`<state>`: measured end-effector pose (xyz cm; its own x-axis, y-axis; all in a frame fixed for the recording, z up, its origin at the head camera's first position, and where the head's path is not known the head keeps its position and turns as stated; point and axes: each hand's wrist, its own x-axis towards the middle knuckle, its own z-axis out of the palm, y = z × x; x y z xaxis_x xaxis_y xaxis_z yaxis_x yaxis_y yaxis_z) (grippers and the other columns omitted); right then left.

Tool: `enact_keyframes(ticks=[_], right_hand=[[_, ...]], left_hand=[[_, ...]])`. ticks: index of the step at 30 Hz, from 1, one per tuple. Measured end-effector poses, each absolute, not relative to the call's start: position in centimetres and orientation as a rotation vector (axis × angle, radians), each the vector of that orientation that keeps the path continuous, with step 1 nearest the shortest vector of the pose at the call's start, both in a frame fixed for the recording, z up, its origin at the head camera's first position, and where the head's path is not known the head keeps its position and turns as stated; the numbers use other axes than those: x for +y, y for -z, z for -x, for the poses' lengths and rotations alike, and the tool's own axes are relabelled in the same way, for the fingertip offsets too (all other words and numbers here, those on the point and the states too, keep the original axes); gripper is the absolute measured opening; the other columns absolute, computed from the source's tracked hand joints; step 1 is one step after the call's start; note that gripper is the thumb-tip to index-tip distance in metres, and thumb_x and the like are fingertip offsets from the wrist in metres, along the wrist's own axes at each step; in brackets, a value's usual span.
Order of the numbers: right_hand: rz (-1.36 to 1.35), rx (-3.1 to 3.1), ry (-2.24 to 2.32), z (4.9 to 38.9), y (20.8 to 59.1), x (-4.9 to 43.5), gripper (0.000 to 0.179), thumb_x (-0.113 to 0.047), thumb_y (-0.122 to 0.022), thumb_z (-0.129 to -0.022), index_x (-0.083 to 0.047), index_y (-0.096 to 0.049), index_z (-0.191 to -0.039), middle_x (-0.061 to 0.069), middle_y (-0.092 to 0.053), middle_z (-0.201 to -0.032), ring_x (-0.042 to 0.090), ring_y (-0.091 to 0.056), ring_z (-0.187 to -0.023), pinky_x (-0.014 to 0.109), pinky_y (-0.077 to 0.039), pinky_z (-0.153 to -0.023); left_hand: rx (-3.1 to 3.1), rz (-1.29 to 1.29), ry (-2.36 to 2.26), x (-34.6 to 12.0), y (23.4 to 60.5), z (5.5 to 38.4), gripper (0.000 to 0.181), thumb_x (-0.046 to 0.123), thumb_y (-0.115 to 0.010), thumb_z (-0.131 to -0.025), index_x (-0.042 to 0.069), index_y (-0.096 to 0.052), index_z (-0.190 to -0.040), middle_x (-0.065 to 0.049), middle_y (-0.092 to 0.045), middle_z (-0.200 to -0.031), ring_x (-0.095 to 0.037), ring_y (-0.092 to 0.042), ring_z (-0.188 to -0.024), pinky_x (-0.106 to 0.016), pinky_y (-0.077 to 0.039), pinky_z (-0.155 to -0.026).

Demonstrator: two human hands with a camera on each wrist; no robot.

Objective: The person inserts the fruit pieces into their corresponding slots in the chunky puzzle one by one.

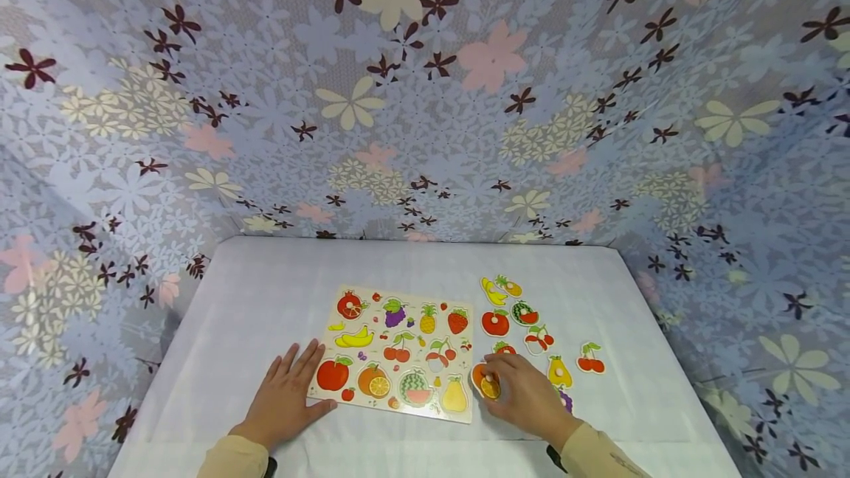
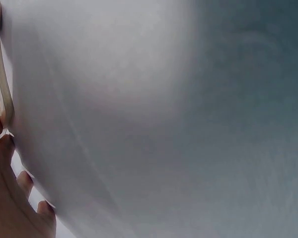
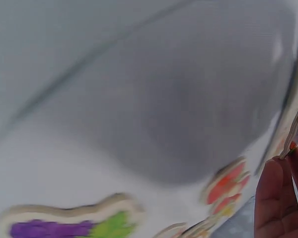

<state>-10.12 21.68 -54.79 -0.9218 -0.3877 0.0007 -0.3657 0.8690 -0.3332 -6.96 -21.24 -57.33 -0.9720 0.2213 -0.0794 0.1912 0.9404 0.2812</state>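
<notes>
White tabletop [image 1: 265, 286]; orange piece [image 1: 486, 384], pale-rimmed, cut half.

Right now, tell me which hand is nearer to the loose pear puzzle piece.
Right. The right hand, pinching the orange puzzle piece, is just left of the pear puzzle piece; the left hand is much farther left, by the left edge of the puzzle board.

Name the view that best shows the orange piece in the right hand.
The head view: there the orange puzzle piece shows most of its picture. The right wrist view catches only a sliver, at its right edge; the left wrist view shows none.
</notes>
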Motion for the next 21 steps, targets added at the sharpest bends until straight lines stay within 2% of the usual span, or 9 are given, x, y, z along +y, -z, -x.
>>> enact_keyframes(ticks=[4, 10, 21], right_hand=[[0.721, 2.944, 0.62, 10.5, 54.1, 20.4, 0.043, -0.035, -0.088, -0.072, -0.021, -0.071, -0.11, -0.005, -0.063, -0.126, 0.017, -0.058, -0.116, 0.038, -0.053, -0.095], [0.792, 2.862, 0.625, 11.2, 53.3, 17.5, 0.042, -0.039, -0.084, -0.078, -0.019, -0.071, -0.113, -0.003, -0.062, -0.129, 0.019, -0.057, -0.118, 0.04, -0.051, -0.097], [1.026, 2.733, 0.548, 12.5, 53.7, 11.5, 0.035, -0.037, -0.082, -0.08, -0.023, -0.071, -0.11, -0.003, -0.061, -0.13, 0.018, -0.056, -0.119, 0.035, -0.05, -0.098]], left_hand=[[2.981, -0.316, -0.415, -21.2, 57.3, 7.0, 0.1, 0.067, -0.068, -0.081, 0.009, -0.034, -0.156, -0.01, -0.029, -0.161, -0.041, -0.022, -0.146, -0.061, -0.015, -0.116], [2.977, -0.322, -0.425, -21.4, 57.7, 7.0, 0.1, 0.066, -0.068, -0.082, 0.009, -0.033, -0.156, -0.009, -0.028, -0.161, -0.041, -0.021, -0.146, -0.062, -0.014, -0.116], [2.973, -0.31, -0.423, -21.2, 57.2, 6.9, 0.1, 0.066, -0.068, -0.082, 0.009, -0.034, -0.156, -0.01, -0.029, -0.161, -0.041, -0.021, -0.146, -0.062, -0.014, -0.116]])
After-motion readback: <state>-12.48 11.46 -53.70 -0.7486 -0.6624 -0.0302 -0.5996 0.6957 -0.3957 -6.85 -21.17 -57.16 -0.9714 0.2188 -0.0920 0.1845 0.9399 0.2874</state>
